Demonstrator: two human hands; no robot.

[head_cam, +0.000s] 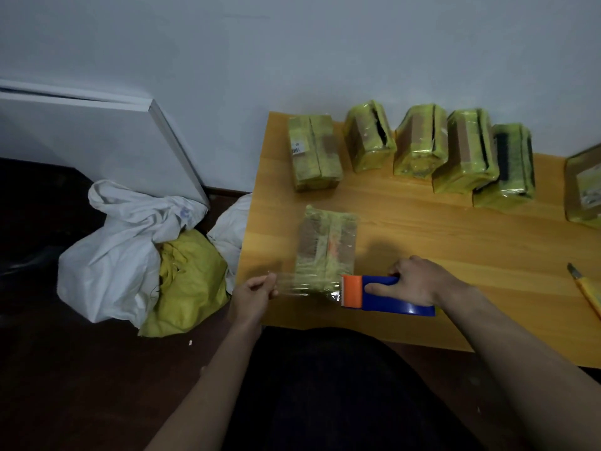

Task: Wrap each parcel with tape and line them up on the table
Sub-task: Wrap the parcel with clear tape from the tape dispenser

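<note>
While a yellow parcel (327,245) lies flat near the front left corner of the worktop (406,229), a strip of clear tape (304,286) is stretched taut across its near end, between the person's two hands. The left hand (252,296) pinches the free end, fingers (266,286) closed on it past the worktop's edge; the right hand (419,281) is clamped round a blue-and-orange tape dispenser (374,292). The risk lies in that unsupported span: slack could let the tape fold on itself or land crooked, and a hard pull could drag the light parcel off the edge. Behind, five wrapped parcels (419,148) stand in a row by the wall, two at the right touching. A sixth packet (583,190) lies at the far right, a yellow utility knife (585,288) nearer, and white and yellow sacks (140,255) sit on the floor.
</note>
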